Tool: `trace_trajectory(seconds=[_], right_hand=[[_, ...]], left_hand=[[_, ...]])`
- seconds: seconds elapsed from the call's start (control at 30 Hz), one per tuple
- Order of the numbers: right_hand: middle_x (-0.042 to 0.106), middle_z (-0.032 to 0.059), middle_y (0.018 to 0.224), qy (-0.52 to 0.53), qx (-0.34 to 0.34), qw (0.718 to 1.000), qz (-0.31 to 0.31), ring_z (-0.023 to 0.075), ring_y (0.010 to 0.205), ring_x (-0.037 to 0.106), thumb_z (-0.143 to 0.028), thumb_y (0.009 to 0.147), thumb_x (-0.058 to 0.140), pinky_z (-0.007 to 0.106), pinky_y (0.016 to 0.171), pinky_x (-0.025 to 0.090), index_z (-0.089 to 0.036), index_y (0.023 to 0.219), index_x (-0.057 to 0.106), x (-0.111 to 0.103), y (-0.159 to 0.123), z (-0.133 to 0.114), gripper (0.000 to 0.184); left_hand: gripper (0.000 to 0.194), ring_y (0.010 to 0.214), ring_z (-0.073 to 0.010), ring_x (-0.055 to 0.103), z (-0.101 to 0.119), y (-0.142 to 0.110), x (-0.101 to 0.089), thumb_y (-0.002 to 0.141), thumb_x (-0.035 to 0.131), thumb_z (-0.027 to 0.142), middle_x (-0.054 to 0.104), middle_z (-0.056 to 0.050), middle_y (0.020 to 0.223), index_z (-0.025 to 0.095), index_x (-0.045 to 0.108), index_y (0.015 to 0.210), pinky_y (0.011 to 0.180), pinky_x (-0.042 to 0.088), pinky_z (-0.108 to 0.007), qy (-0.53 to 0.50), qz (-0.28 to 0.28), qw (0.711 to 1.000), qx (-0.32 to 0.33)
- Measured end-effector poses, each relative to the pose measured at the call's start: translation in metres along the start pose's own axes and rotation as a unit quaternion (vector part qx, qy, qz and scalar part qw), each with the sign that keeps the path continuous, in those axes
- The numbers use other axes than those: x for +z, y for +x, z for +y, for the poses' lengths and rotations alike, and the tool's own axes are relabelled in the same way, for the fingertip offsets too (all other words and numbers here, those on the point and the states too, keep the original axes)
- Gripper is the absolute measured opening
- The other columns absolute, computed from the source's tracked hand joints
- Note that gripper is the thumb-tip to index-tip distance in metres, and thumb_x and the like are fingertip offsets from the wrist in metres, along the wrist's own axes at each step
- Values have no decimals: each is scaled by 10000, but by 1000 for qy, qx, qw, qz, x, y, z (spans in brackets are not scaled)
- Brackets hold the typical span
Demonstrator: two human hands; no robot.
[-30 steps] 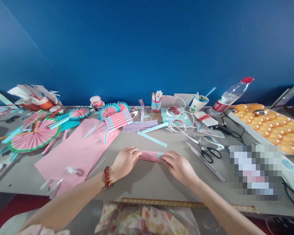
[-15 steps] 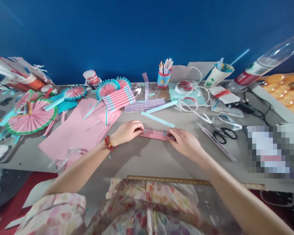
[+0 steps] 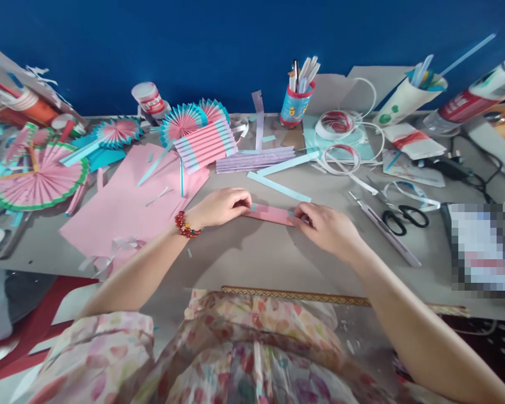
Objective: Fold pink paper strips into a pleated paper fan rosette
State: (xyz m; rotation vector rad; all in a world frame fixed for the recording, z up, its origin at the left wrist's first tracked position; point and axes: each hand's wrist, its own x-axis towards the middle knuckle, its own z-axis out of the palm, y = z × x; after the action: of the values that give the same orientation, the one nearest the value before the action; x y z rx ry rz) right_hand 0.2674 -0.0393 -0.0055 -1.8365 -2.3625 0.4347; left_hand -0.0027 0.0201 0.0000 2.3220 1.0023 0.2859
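A folded pink paper strip (image 3: 271,214) with light blue near its ends lies low over the table in front of me. My left hand (image 3: 227,206) pinches its left end, a red bead bracelet on that wrist. At the right end my right hand (image 3: 326,224) has its fingers closed on the strip; the fingertips are partly hidden. Just beyond the strip lies a bent light blue paper strip (image 3: 281,187). A pleated pink, purple and blue paper (image 3: 206,145) rests further back, beside folded purple paper (image 3: 255,160).
Pink sheets (image 3: 122,207) and a pleated fan (image 3: 42,177) lie to the left. On the right are a craft knife (image 3: 385,230), black-handled scissors (image 3: 404,219) and coiled white tape (image 3: 336,126). A pen cup (image 3: 297,106) and a bottle (image 3: 467,106) stand by the blue wall.
The view has shifted, so objects on the right sit further right and most things appear higher. Both hands keep hold of the pink strip at its ends.
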Motion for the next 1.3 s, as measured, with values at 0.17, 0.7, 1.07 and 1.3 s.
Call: trace_trajectory(seconds=[0.17,0.7,1.07,1.3], right_hand=[[693,1,791,12,13,1000,-16,168,660,609,-411,905,531,247,529,310,-234,836,613,-2,3,1,206],[703,6,803,7,26,998,-62,171,647,599,-426,914,480,256,514,277,-245,832,615,-8,8,-1,241],[714,7,843,1,36,997,-67,187,688,618,-440,912,486,257,520,281,-254,855,624,-7,9,-1,238],[715,4,840,-4,49,996,-74,193,700,620,-451,904,497,255,523,289,-256,862,626,-7,10,-3,238]], left_hand=[[138,729,-132,567,2,3,2,901,553,252,638,-2,831,166,643,842,675,392,-248,-22,21,999,-14],[101,712,-168,583,5,19,-8,869,560,236,676,-11,782,199,639,819,616,338,-271,94,-24,995,-31],[107,726,-142,568,-3,18,-6,851,559,221,648,-14,875,192,652,808,642,377,-254,44,-17,999,-22],[68,733,-141,563,-7,21,-5,829,584,220,658,-3,845,195,633,791,638,367,-252,22,-10,999,-24]])
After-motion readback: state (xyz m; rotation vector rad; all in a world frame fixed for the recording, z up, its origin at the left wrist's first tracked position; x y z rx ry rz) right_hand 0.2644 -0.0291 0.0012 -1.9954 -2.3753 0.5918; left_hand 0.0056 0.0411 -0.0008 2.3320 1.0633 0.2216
